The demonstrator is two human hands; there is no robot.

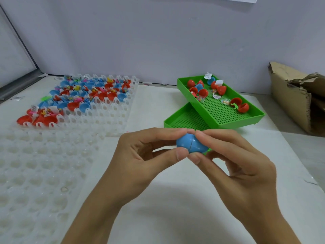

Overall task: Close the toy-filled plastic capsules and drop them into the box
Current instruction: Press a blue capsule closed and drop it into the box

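Capsule in question, a small round blue plastic shell (190, 143), sits pinched between your left hand (140, 155) and right hand (237, 161) above the white table, each gripping one half, with a dark seam showing and a green scrap at the lower right edge. Tuck that scrap inside, align the rims and squeeze evenly until the seam vanishes. Brown cardboard box (297, 99) stands well apart at far right.

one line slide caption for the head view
Both hands, left and right, press a blue capsule shut above the table, cardboard box waiting at right.
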